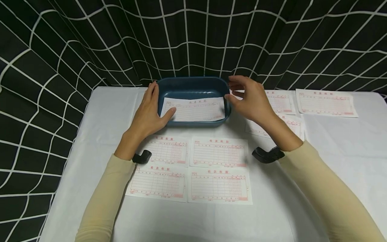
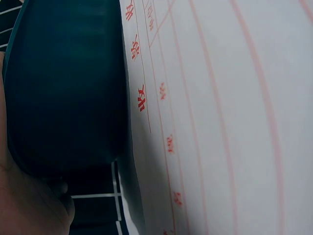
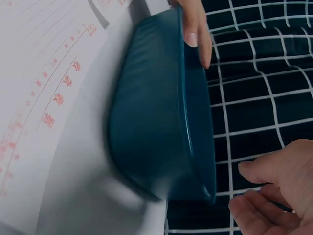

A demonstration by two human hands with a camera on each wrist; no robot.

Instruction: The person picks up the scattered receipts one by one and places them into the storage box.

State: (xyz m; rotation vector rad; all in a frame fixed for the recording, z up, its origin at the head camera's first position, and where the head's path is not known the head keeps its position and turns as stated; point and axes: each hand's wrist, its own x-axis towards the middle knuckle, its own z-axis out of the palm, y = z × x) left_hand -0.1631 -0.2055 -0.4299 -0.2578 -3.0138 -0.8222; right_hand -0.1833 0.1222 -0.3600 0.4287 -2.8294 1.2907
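Note:
A dark blue plastic bin (image 1: 193,124) stands at the back of the table with a printed receipt slip (image 1: 193,109) lying inside. My left hand (image 1: 148,112) rests against the bin's left end, fingers extended along the outside and thumb reaching over the rim. Near the right end is my right hand (image 1: 249,97), its fingers loosely bent with nothing between them. The right wrist view shows a gap between this right hand (image 3: 274,191) and the bin (image 3: 151,107). In front of the bin, several receipt slips (image 1: 219,152) with red print lie in two rows.
More receipt slips (image 1: 326,102) lie at the back right, some partly hidden by the right forearm. White cloth (image 1: 272,215) covers the table. A black curtain with white grid lines (image 1: 193,40) hangs right behind the bin and along the left side.

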